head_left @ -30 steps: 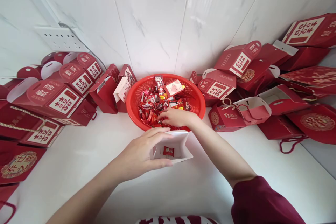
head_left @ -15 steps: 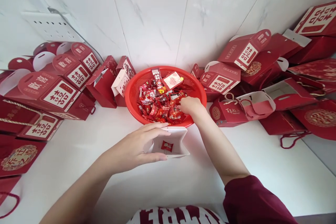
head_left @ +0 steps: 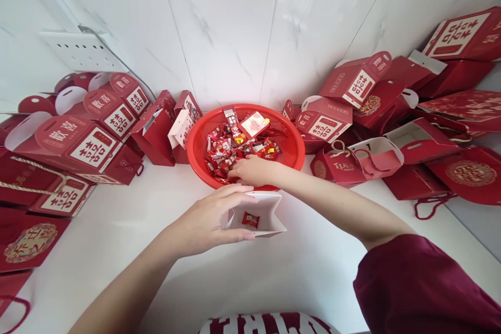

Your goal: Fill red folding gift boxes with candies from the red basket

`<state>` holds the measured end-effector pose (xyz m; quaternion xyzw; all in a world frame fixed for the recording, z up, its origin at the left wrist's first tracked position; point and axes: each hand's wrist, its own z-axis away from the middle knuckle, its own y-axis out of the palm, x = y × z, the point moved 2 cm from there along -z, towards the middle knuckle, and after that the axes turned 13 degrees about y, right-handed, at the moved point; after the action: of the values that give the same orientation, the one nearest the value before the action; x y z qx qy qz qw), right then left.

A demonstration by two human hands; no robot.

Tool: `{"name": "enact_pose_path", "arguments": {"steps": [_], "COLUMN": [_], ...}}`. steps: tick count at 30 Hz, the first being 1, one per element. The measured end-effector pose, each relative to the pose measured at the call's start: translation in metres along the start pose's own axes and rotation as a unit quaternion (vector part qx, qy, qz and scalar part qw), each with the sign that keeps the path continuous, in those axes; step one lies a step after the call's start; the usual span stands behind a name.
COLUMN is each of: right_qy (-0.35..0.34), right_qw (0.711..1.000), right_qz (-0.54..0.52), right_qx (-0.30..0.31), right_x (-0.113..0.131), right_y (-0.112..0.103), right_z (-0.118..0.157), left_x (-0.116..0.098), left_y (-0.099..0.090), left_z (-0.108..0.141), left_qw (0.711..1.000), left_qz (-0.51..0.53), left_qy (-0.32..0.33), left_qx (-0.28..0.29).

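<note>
Starting at far left with red gift boxes (head_left: 92, 143) piled deep below a wall socket (head_left: 84, 52), then two upright red bags (head_left: 156, 133) just beside the basket (head_left: 291, 157): little room to swing that way. On to the left hand (head_left: 209, 219), holding the white-lined box (head_left: 270, 214) by its left side, thumb along the near edge, fingers along the far one, mouth wide. Inside, a single red sweet (head_left: 250, 219) on the bottom. Just behind, in the basket, wrapped sweets (head_left: 219, 152) heaped left and middle, with a pale card (head_left: 254, 124) on top. And down into that heap with the right hand (head_left: 252, 170), fingers curled, tips hidden, impossible to tell whether pinching anything. Looking very much like the picking step, with the box mouth just in front of the rim. Calling, on any lift, for a sure pinch, a clean rise over the near rim and no bump against the box's far edge. Finishing rightward: more boxes (head_left: 324, 128) crowding the rim, with the best room on the counter (head_left: 321, 253) under the right forearm.
</note>
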<state>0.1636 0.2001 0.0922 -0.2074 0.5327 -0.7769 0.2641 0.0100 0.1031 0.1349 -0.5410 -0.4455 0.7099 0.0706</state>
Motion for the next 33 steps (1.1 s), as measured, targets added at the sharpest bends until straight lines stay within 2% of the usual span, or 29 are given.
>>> {"name": "enact_pose_path", "arguments": {"steps": [6,10,12,15,17,20,22,25,29,31,33], "right_qy": [0.189,0.246,0.257,0.235,0.179,0.07,0.03,0.042,0.101,0.115,0.121], "right_qw": [0.979,0.967,0.963,0.968,0.98,0.996,0.999,0.999,0.993,0.992,0.992], "right_qz": [0.064,0.071,0.064,0.042,0.02,-0.008,-0.01,0.004,0.009,-0.006,-0.025], "right_qx": [0.028,-0.013,-0.043,-0.079,-0.082,-0.046,-0.015,0.015,0.063,0.05,0.005], "right_x": [-0.041,-0.058,-0.063,-0.06,-0.05,-0.027,-0.014,-0.006,-0.016,-0.022,-0.027], "right_y": [0.004,-0.002,-0.009,-0.021,-0.025,-0.02,-0.012,0.0,0.002,-0.005,-0.015], "right_z": [-0.005,-0.001,0.001,0.001,-0.004,-0.014,-0.02,-0.026,-0.018,-0.005,0.015], "left_x": [-0.011,-0.014,-0.013,-0.009,-0.008,-0.006,-0.004,-0.003,-0.004,-0.003,-0.002], "left_y": [0.002,0.001,0.0,-0.003,-0.005,-0.005,-0.005,-0.005,-0.007,-0.007,-0.006], "left_z": [0.005,0.009,0.009,0.005,0.003,0.001,0.002,0.002,0.0,-0.001,-0.002], "left_qw": [0.999,0.996,0.997,0.999,0.999,0.998,0.998,0.997,0.997,0.996,0.996], "left_qz": [-0.026,-0.052,-0.041,-0.003,0.021,0.045,0.051,0.062,0.077,0.082,0.088], "left_qy": [-0.017,-0.034,-0.038,-0.031,-0.017,-0.01,-0.017,-0.017,0.002,0.006,0.002], "left_qx": [-0.024,-0.061,-0.06,-0.043,-0.039,-0.039,-0.034,-0.031,-0.029,-0.027,-0.031]}}
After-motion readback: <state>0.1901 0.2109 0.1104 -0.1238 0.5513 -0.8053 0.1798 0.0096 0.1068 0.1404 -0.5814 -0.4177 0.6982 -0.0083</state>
